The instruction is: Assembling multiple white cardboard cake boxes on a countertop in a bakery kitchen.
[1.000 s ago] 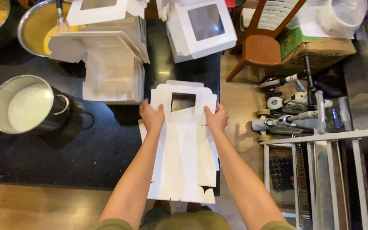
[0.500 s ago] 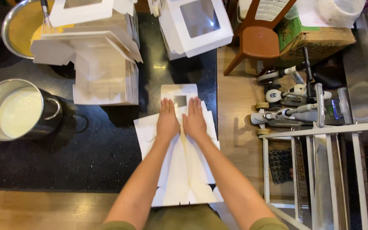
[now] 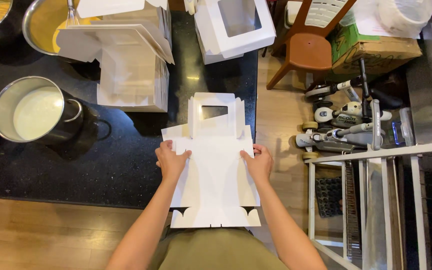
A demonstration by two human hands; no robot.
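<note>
On the black tabletop (image 3: 126, 165), the flat white windowed box blank (image 3: 213, 165) now lies spread open. The left hand (image 3: 172, 161) and right hand (image 3: 259, 163) have moved apart from its centre. Each grip pinches a side flap, suggesting folding begins.

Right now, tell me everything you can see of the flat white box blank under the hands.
The flat white box blank looks like thin card, unfolded and lying flat on the black counter, its near end overhanging the edge. A rectangular window is cut near its far end, side flaps spread out, and scalloped tabs line the near edge. The left hand presses its left flap, the right hand grips its right edge.
</note>
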